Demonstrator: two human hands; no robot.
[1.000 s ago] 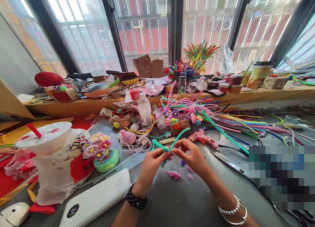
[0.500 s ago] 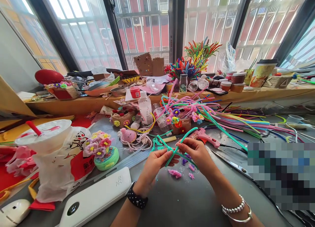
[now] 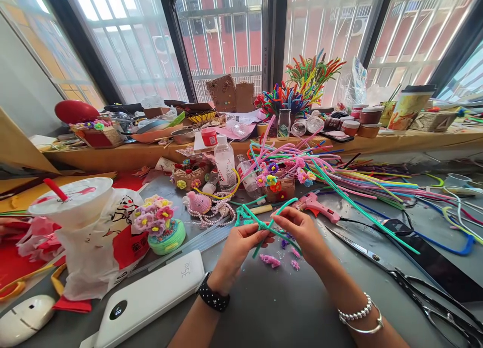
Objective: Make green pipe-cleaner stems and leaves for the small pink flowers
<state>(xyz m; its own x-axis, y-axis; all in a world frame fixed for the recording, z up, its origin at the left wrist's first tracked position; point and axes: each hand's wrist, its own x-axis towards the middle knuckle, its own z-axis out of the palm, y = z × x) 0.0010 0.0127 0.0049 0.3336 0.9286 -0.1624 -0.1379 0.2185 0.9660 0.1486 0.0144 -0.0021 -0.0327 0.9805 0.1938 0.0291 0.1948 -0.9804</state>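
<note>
Green pipe cleaners (image 3: 252, 213) cross and twist together between my two hands, above the grey table. My left hand (image 3: 241, 247) pinches them near the crossing with thumb and forefinger. At the upper right, the fingertips of my right hand (image 3: 298, 227) grip one strand, whose free end curves up past them. Another strand runs down under the right fingers. Behind the left fingers is a bent green shape (image 3: 243, 216); whether it joins the held strands I cannot tell. Pink fuzzy scraps (image 3: 269, 260) lie on the table below.
A pink glue gun (image 3: 316, 207) and large scissors (image 3: 358, 250) lie to the right, beside a dark phone (image 3: 437, 262). On the left are a white power bank (image 3: 154, 300), a bagged drink cup (image 3: 86, 237) and a pipe-cleaner flower pot (image 3: 166, 239). Loose pipe cleaners (image 3: 373, 187) spread behind.
The green strands have shifted from bunched together to a wider crossing, with my right fingers drawn slightly right. The view has turned a little to the right.
</note>
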